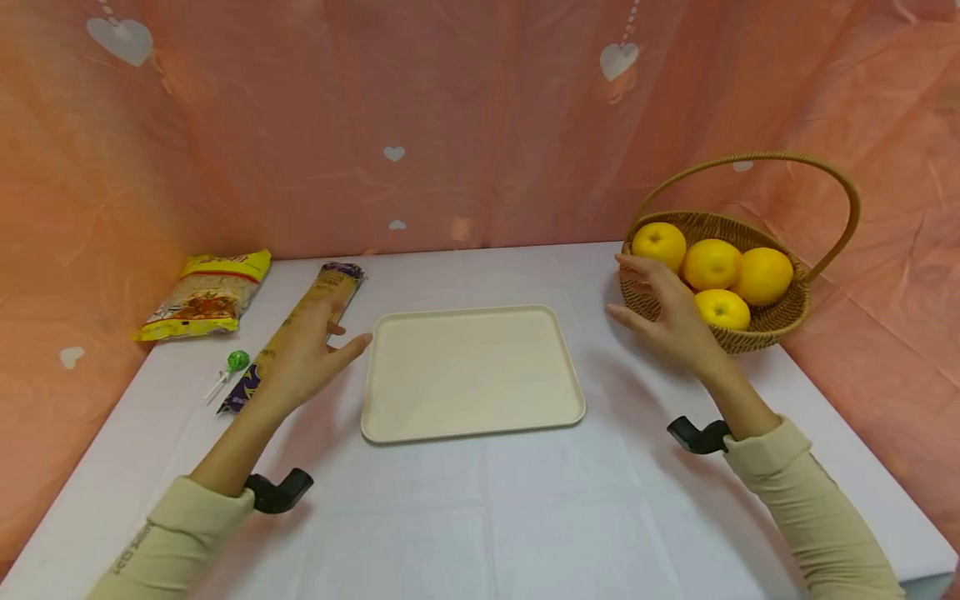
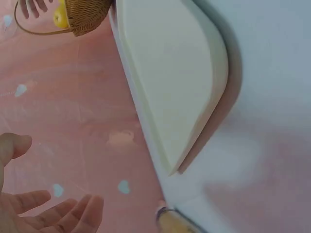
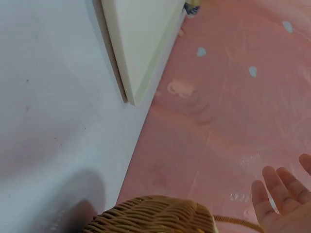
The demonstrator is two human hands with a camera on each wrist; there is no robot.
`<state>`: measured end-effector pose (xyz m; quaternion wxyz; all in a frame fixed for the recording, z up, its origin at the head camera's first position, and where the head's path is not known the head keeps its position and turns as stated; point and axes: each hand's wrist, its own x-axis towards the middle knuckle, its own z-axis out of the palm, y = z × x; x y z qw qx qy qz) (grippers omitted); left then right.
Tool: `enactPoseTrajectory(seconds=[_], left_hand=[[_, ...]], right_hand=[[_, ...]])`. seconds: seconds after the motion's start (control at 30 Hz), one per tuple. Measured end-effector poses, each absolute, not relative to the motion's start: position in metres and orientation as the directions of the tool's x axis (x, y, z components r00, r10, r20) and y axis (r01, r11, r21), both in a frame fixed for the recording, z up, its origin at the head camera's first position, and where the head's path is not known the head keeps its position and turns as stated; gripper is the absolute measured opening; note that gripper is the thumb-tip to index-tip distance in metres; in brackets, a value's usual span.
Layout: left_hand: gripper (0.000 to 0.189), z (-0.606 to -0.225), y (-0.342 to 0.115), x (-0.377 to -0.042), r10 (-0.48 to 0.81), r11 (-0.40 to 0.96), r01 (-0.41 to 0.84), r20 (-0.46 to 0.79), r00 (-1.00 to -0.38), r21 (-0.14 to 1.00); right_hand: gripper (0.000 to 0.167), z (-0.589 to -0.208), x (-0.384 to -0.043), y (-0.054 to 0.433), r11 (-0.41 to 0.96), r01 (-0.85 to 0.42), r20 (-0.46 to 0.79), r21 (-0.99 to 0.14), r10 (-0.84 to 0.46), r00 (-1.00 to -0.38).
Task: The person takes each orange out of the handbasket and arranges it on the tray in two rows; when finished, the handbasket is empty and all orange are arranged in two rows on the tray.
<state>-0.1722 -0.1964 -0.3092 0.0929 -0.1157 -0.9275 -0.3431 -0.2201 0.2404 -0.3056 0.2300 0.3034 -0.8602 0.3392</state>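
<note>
My left hand [image 1: 303, 354] hovers over a long gold and purple packet [image 1: 326, 287], its fingers loosely bent and holding nothing. In the left wrist view the same hand [image 2: 53, 208] shows spread, empty fingers. On the other side, my right hand [image 1: 667, 321] is in front of a wicker basket [image 1: 780, 329], overlapping its left side, thumb and fingers apart. Several yellow fruits [image 1: 712, 264] lie in the basket. Between the hands a cream rectangular tray [image 1: 472, 375] lies flat with nothing on it. The right wrist view shows my right hand's fingers [image 3: 274, 189] extended beside the basket.
A yellow bag of food [image 1: 210, 296] lies at the back left. In front of it is a green lollipop [image 1: 237, 361]. The basket's tall arched handle [image 1: 847, 192] rises at the right. A pink curtain [image 1: 480, 125] hangs behind the white-covered table [image 1: 480, 517].
</note>
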Motion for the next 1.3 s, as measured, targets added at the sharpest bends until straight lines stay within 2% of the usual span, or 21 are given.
enactPoseTrajectory(seconds=[0.1, 0.3, 0.67, 1.3], left_hand=[[0.064, -0.317, -0.197, -0.174, 0.14, 0.686, 0.258, 0.224, -0.964, 0.681], [0.063, -0.336, -0.198, -0.178, 0.105, 0.638, 0.201, 0.175, -0.979, 0.743], [0.065, -0.359, -0.2, -0.188, 0.071, 0.59, 0.049, 0.008, -0.997, 0.806], [0.059, -0.38, -0.202, -0.197, 0.12, 0.567, 0.042, -0.032, -0.992, 0.823]], right_hand=[[0.066, -0.304, -0.219, 0.244, 0.543, -0.66, 0.6, -0.519, -0.318, -0.734], [0.062, -0.293, -0.209, 0.245, 0.425, -0.668, 0.624, -0.61, -0.262, -0.736], [0.055, -0.278, -0.199, 0.253, 0.41, -0.593, 0.587, -0.693, -0.155, -0.794], [0.055, -0.266, -0.213, 0.27, 0.465, -0.569, 0.604, -0.679, -0.087, -0.792]])
